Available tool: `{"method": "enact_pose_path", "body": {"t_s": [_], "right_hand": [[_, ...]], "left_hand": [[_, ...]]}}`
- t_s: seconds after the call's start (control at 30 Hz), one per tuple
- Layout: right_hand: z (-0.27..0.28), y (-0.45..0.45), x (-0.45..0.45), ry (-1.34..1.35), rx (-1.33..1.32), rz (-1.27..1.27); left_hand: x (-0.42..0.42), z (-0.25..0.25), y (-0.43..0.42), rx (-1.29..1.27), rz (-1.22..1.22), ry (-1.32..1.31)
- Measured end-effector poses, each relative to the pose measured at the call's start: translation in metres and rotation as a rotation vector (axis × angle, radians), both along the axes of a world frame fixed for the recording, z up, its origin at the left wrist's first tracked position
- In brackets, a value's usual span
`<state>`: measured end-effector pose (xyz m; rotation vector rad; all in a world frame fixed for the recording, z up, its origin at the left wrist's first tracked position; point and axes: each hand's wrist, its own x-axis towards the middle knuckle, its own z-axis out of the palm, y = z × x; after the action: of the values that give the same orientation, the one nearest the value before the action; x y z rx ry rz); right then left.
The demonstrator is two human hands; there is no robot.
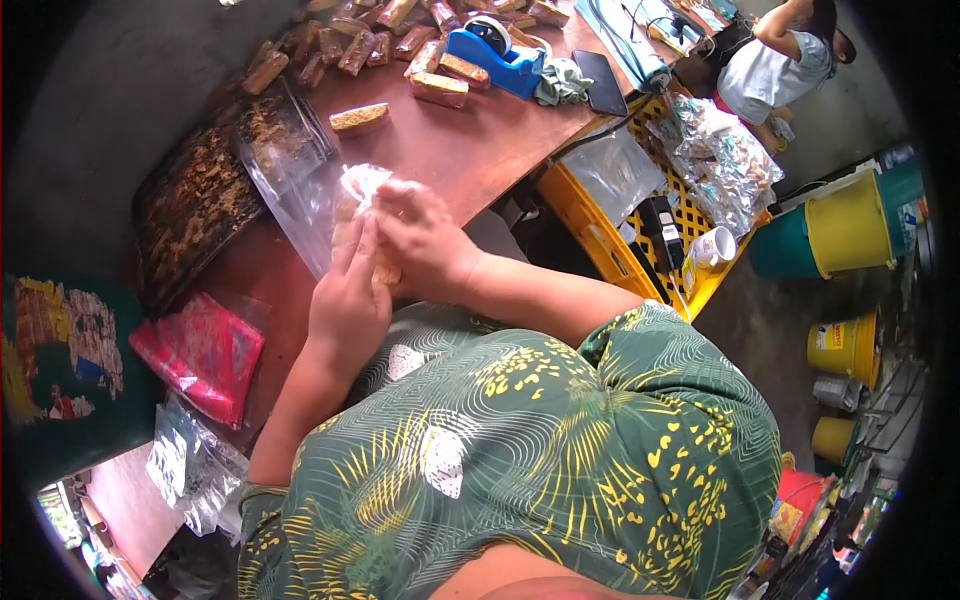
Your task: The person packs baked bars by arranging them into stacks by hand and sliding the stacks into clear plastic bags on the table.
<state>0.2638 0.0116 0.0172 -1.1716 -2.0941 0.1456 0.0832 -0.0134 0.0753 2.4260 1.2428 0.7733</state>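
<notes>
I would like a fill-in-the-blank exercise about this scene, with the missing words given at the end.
1. The person's left hand and ____ hand meet at the crumpled clear plastic wrap.
2. The crumpled grey-green cloth lies ____ the blue plastic tape dispenser and the flat black phone.
3. The oblong golden-brown bar nearest the hands lies ____ the reddish-brown table.
4. The perforated plastic crate is ____ in colour.

Missing words: right; between; on; yellow.

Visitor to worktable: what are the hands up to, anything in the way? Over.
Left hand and right hand together on clear plastic wrap. Wrap partly hidden by them. Oblong bar on the table just beyond; nothing seems in the way.
</notes>
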Motion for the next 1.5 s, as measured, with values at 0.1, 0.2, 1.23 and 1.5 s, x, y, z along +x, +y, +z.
{"method": "enact_pose_path", "body": {"t_s": [0.1, 0.2, 1.23, 1.5], "right_hand": [[-0.005, 0.002, -0.017, -0.067, 0.176, 0.078], [0.019, 0.009, -0.022, 0.000, 0.125, 0.119], [-0.006, 0.022, -0.048, -0.080, -0.086, 0.499], [-0.092, 0.032, -0.079, 0.379, -0.168, 0.489]], "left_hand": [[0.000, -0.002, 0.012, 0.023, -0.032, -0.150], [0.000, 0.012, 0.003, -0.009, -0.069, -0.225], [-0.019, 0.031, -0.024, -0.389, -0.635, -0.390], [-0.063, -0.032, 0.007, -0.018, 0.015, 0.252]]}}
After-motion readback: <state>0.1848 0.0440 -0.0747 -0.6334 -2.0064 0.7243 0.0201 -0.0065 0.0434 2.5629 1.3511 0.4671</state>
